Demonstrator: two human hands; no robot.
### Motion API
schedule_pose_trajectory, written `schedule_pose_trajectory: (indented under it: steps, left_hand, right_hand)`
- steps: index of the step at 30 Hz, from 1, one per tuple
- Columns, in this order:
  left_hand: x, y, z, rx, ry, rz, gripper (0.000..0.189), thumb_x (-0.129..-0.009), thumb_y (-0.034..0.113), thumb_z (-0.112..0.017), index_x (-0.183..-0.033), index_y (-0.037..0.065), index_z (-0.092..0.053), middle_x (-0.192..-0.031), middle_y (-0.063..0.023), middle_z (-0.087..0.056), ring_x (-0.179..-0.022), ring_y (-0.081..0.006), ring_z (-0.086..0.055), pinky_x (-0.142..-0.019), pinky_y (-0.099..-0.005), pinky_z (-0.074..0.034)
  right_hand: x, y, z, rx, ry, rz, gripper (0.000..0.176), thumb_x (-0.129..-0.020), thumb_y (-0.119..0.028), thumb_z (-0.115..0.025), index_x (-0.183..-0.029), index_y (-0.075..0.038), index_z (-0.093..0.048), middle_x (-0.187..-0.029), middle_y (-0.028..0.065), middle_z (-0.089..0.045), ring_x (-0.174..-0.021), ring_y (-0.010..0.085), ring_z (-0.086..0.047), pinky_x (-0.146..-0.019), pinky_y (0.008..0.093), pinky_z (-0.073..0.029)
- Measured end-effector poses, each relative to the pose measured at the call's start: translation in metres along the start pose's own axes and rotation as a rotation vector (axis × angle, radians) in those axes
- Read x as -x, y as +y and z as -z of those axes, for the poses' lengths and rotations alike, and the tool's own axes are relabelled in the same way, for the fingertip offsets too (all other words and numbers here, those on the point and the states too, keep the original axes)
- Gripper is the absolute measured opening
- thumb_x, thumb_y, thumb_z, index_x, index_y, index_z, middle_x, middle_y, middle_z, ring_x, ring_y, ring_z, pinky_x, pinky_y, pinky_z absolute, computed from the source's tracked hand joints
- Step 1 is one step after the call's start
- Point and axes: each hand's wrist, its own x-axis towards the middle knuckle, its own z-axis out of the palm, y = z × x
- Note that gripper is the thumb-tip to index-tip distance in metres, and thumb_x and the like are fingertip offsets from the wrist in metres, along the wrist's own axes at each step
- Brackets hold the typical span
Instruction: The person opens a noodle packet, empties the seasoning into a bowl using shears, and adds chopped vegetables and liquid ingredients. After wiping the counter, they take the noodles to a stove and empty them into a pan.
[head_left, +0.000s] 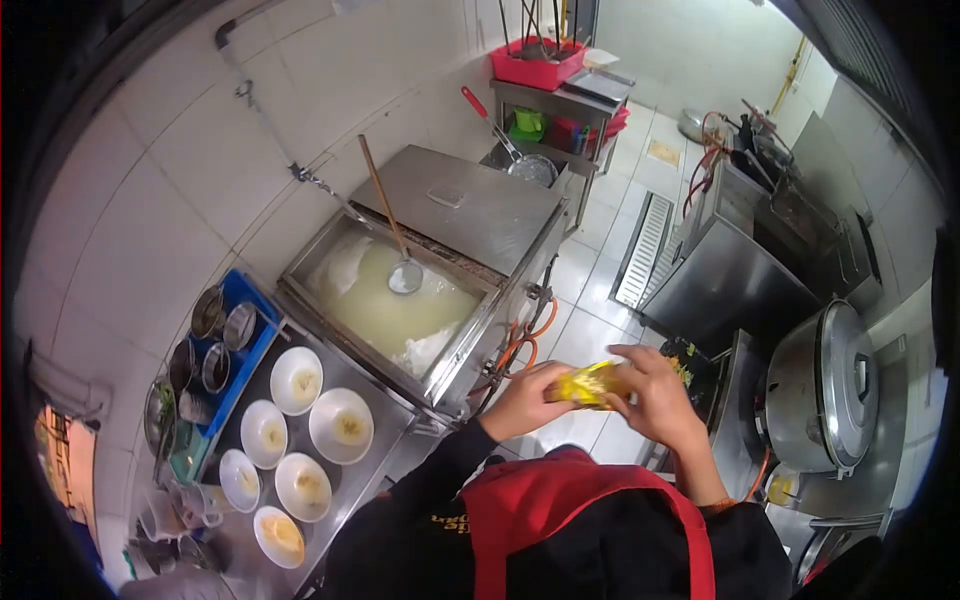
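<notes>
A shiny yellow packet (588, 384) is held between my two hands in front of the red apron (580, 500). My left hand (530, 402) grips its left end, with the fingers wrapped round it. On the other end, my right hand (650, 395) has its fingers closed on the packet. To the left, several white bowls (341, 426) with small portions inside stand on the steel counter (372, 490). Past them, a wooden-handled strainer (405, 276) rests in a vat of cloudy liquid (375, 290).
A blue tray (262, 345) with metal containers sits behind the bowls. On the right stands a large lidded pot (825, 390). Orange hoses (520, 350) hang beside the vat. Farther off are a red basin (537, 65) and a floor drain (645, 250).
</notes>
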Motion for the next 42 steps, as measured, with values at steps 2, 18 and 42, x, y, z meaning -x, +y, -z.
schedule_pose_trajectory:
  steps: [2, 18, 42]
  left_hand:
    - [-0.039, -0.014, -0.005, 0.008, -0.093, -0.046, 0.038, -0.069, 0.008, -0.068, -0.102, -0.002, -0.052, -0.092, -0.0133, -0.058, -0.076, -0.0227, -0.059, -0.066, -0.0284, -0.047]
    - [-0.379, -0.173, -0.046, 0.488, -0.267, 0.02, 0.068, -0.067, 0.011, -0.073, -0.123, 0.001, -0.037, -0.12, -0.0116, -0.047, -0.111, -0.0193, -0.047, -0.094, -0.0311, -0.038]
    - [-0.949, -0.341, -0.116, 1.189, -0.575, 0.453, 0.077, -0.072, 0.034, -0.07, -0.13, 0.002, -0.03, -0.129, -0.0121, -0.04, -0.118, -0.0259, -0.042, -0.096, -0.0434, -0.038]
  right_hand:
    - [-0.01, 0.023, 0.0, 0.058, 0.02, -0.132, 0.035, -0.06, -0.011, -0.072, -0.093, -0.006, -0.059, -0.101, 0.012, -0.057, -0.091, 0.0297, -0.054, -0.079, 0.0379, -0.044]
    - [-0.155, 0.333, 0.079, -0.254, -0.019, -0.166, 0.03, -0.069, -0.015, -0.064, -0.096, -0.007, -0.056, -0.076, 0.0149, -0.061, -0.07, 0.034, -0.06, -0.061, 0.0378, -0.047]
    - [-0.443, 0.769, 0.159, -0.295, 0.29, -0.769, 0.045, -0.064, -0.019, -0.071, -0.099, -0.001, -0.05, -0.088, 0.0197, -0.06, -0.084, 0.0362, -0.058, -0.072, 0.0394, -0.048]
